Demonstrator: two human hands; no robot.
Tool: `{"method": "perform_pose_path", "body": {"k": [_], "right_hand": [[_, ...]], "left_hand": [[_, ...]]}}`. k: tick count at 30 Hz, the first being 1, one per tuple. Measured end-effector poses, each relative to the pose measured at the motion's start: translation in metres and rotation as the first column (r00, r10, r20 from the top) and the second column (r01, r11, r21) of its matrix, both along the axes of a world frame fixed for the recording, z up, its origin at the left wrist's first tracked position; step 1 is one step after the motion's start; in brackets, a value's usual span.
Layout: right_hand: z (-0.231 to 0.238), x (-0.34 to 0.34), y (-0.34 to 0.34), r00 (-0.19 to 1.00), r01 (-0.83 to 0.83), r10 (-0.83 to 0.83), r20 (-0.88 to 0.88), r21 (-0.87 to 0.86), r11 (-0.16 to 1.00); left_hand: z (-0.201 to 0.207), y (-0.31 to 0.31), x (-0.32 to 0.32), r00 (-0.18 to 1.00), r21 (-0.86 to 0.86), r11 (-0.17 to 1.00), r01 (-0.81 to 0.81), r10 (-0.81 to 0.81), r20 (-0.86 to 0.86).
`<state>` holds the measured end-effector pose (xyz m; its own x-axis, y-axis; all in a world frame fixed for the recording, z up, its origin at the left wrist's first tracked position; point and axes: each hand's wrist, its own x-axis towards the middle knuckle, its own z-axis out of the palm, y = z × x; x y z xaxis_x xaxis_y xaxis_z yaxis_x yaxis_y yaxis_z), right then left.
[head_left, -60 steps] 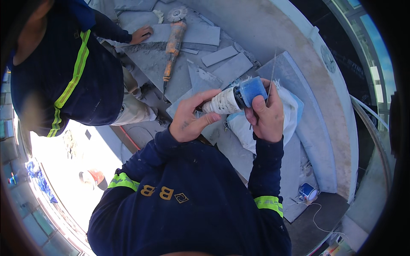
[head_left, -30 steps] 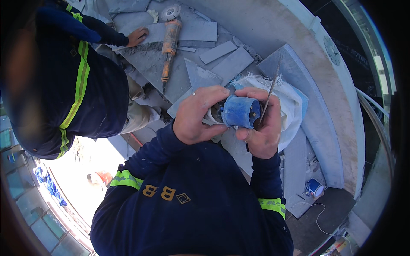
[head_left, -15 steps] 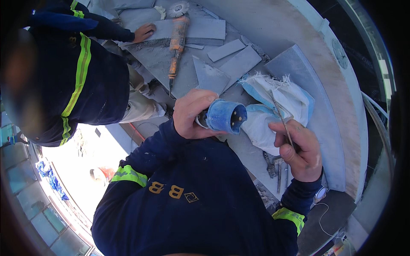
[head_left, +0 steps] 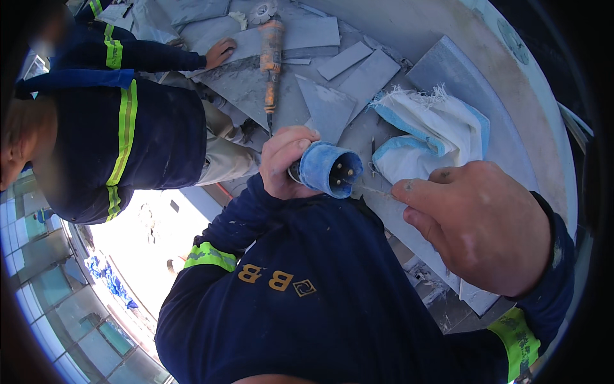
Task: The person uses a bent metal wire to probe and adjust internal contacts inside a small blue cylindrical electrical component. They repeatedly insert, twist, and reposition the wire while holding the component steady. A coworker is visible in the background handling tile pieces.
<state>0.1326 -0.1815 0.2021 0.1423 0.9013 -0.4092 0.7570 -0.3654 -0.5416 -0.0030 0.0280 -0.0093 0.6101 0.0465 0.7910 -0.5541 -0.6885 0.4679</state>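
My left hand [head_left: 283,159] is closed around the body of a blue industrial plug [head_left: 320,165]. The plug's round open end faces right, and several brass-coloured pins show inside the collar. Between thumb and fingers my right hand [head_left: 480,224] pinches a thin rod [head_left: 377,191], dull and narrow like a piece of wire or a slim tool. The rod's far tip reaches the mouth of the plug, near the lower pins; whether it touches a pin I cannot tell. Most of the rod's other end is hidden by my right hand.
An orange angle grinder [head_left: 271,57] lies on grey slabs [head_left: 313,35] ahead. Cut slab pieces [head_left: 325,102] and a white-and-blue woven sack [head_left: 448,125] lie beyond my hands. At left stands a co-worker [head_left: 160,128], one hand [head_left: 220,52] on a slab. A curved wall [head_left: 441,19] borders the right.
My right hand has moved toward the plug and turned, bringing the rod's tip to the plug's open end. My left hand still holds the plug in nearly the same place.
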Motion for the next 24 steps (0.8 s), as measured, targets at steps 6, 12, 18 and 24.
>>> {"method": "perform_pose_path", "body": {"k": [6,12,18,24], "right_hand": [[0.019,0.002,0.039,0.967,-0.159,0.176,0.185,-0.106,0.982],[0.027,-0.010,0.047,0.939,-0.058,0.070,0.337,-0.045,0.997],[0.033,-0.014,0.058,0.800,-0.149,0.284,0.529,-0.284,0.947],[0.037,-0.010,0.060,0.790,-0.138,0.291,0.540,-0.306,0.942]], "left_hand": [[-0.012,-0.003,-0.002,0.995,-0.064,0.995,-0.075,0.079,0.068],[-0.015,0.003,-0.003,1.000,-0.114,0.993,-0.023,0.023,0.001],[-0.009,0.011,0.000,1.000,-0.056,0.998,-0.003,0.001,-0.024],[-0.009,0.006,0.009,1.000,-0.077,0.997,-0.006,0.005,-0.006]]}}
